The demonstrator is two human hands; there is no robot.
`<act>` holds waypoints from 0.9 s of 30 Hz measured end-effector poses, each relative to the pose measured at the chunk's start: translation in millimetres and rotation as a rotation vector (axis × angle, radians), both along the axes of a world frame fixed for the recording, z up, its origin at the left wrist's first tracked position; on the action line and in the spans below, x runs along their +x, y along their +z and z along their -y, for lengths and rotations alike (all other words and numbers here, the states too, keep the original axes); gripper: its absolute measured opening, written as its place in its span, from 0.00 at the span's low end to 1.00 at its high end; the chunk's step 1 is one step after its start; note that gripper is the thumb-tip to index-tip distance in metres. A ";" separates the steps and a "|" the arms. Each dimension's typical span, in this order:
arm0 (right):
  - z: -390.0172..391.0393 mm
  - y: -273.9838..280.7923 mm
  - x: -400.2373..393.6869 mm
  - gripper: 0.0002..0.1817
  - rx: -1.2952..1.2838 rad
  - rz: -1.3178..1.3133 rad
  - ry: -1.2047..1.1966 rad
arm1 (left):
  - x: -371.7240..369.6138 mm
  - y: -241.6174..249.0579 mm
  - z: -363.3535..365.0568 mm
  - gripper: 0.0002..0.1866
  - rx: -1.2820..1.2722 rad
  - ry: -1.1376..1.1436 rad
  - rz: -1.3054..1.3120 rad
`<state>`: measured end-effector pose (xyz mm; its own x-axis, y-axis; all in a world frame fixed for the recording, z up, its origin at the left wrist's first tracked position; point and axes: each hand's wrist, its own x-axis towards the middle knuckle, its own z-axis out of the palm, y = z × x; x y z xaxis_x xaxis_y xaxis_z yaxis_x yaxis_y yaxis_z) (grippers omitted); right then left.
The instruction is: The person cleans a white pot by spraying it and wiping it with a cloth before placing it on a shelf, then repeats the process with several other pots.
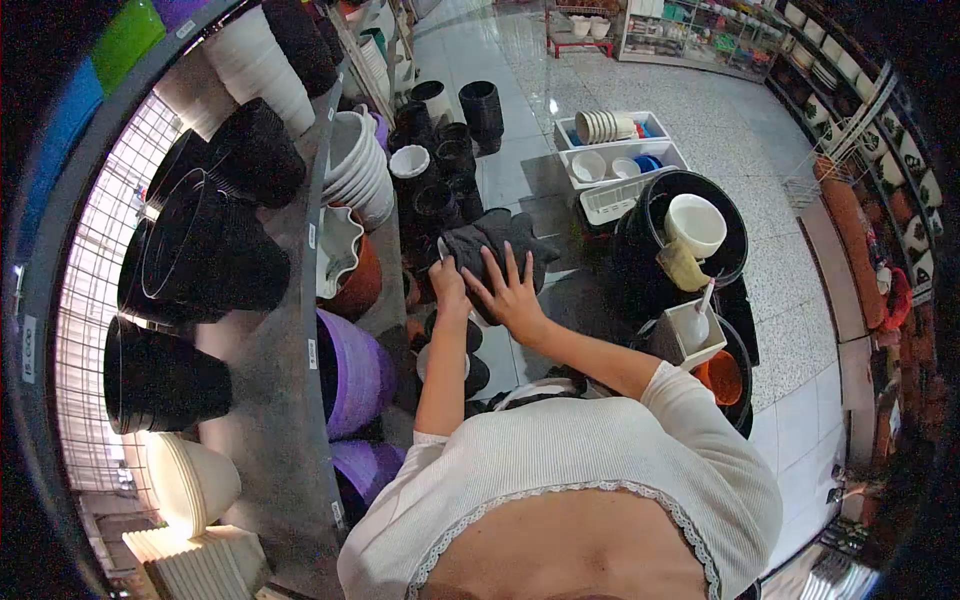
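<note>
The dark cloth point(495, 227) lay beneath the widely spread right hand point(516, 306), its left edge gripped in the left hand point(449, 286).

Left of your left hand point(450, 285): long grey shelf point(280, 450), small white labels point(312, 354) along edge. Farther left: wire mesh point(85, 300), bright light behind it. Ahead of your right hand point(510, 300): glossy pale tile floor point(525, 75) with light glinting; beyond, low red stand point(582, 43) beside display case point(695, 38). Right of it: speckled tiles point(785, 255), then stocked wall racks point(905, 165).
</note>
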<state>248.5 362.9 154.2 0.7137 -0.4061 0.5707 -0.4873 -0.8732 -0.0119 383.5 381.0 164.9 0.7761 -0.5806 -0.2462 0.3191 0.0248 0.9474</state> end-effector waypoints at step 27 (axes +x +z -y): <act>90.4 -66.9 -49.2 0.25 2.726 1.081 0.231 | -17.5 28.5 -56.3 0.27 0.027 -0.156 0.591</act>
